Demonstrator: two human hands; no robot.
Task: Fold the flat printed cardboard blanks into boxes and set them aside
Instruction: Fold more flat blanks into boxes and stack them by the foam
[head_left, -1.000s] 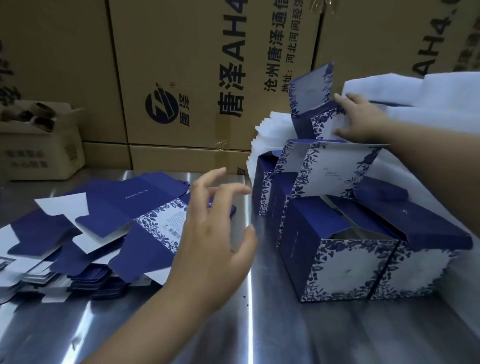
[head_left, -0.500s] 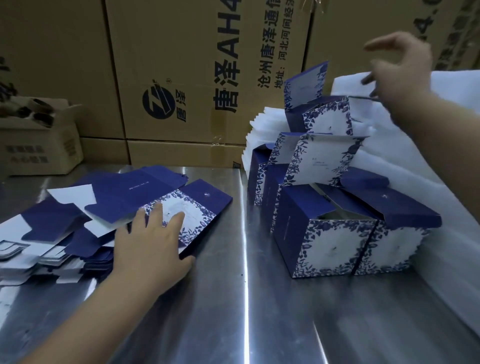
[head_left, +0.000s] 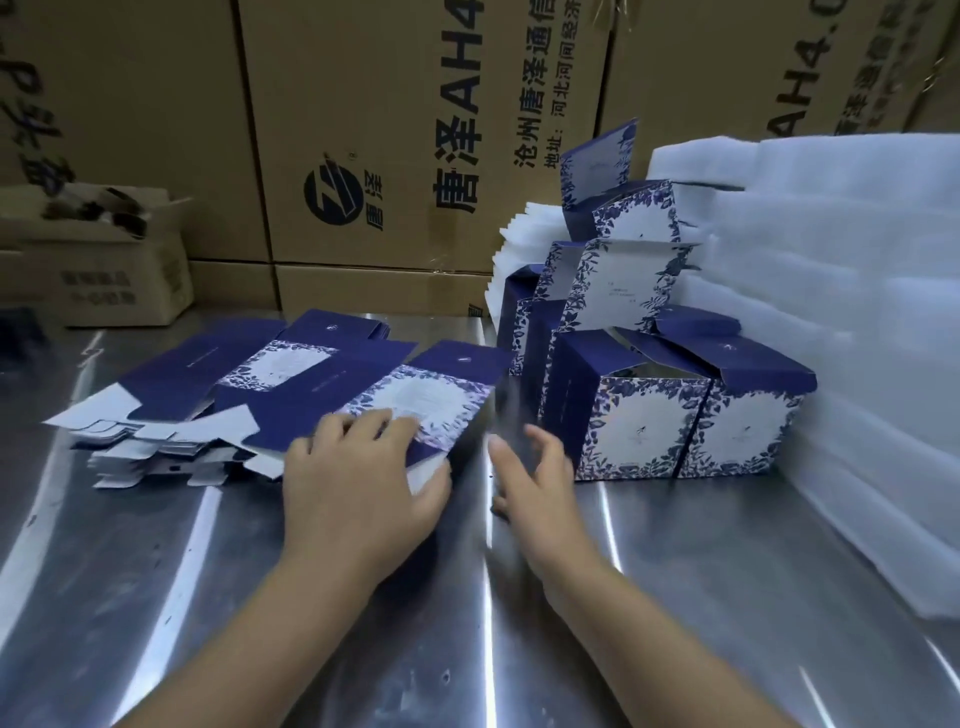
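Observation:
A pile of flat blue-and-white printed blanks (head_left: 171, 415) lies on the steel table (head_left: 675, 571) at the left. The top blank (head_left: 431, 395) juts toward the centre. My left hand (head_left: 358, 493) rests on its near end, fingers on top and thumb at its near edge. My right hand (head_left: 535, 473) hovers just right of that blank with fingers loosely spread, holding nothing; it is motion-blurred. Several folded boxes (head_left: 665, 431) with open lid flaps stand stacked at centre right, one box (head_left: 623, 213) on top.
White foam sheets (head_left: 831, 312) are heaped along the right side behind and beside the folded boxes. Large brown shipping cartons (head_left: 405, 130) wall off the back. A small open carton (head_left: 104, 260) sits at the back left.
My right hand has come down from the top of the box stack to the table beside the top blank. My left hand has slid right along the blank, which has shifted toward the centre.

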